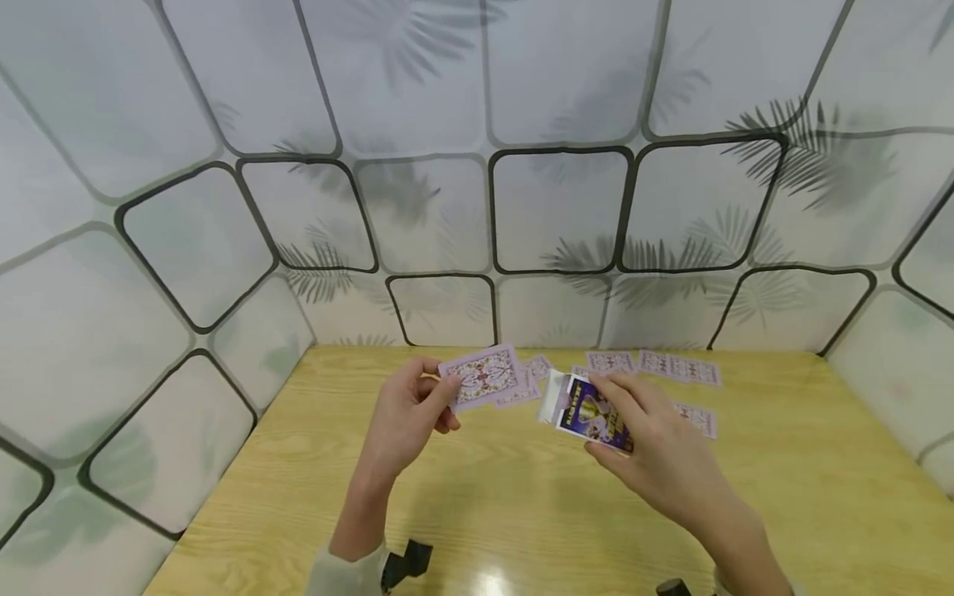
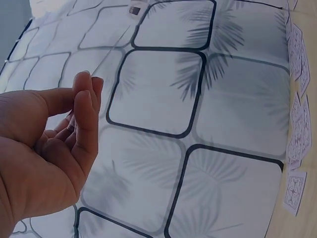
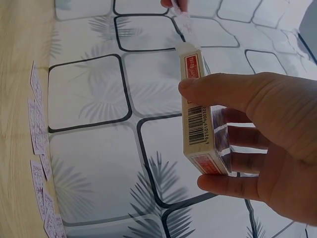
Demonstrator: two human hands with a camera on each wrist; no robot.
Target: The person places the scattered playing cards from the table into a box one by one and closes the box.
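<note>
Left hand (image 1: 402, 418) pinches a patterned card (image 1: 486, 377) left of the card box (image 1: 592, 411) | right hand (image 1: 659, 434) grips the box | loose cards (image 1: 680, 367) lie beyond it | step, seemingly: moving cards in or out, direction unclear | next move likely calls for steadying the box

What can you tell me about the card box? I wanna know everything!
The card box looks like thin cardboard. Its broad dark blue-purple face has yellow lettering and a white border; a narrow cream side shows a barcode and a red panel. A whitish piece sticks out at one end. The person's right grip holds it tilted above the table.
</note>
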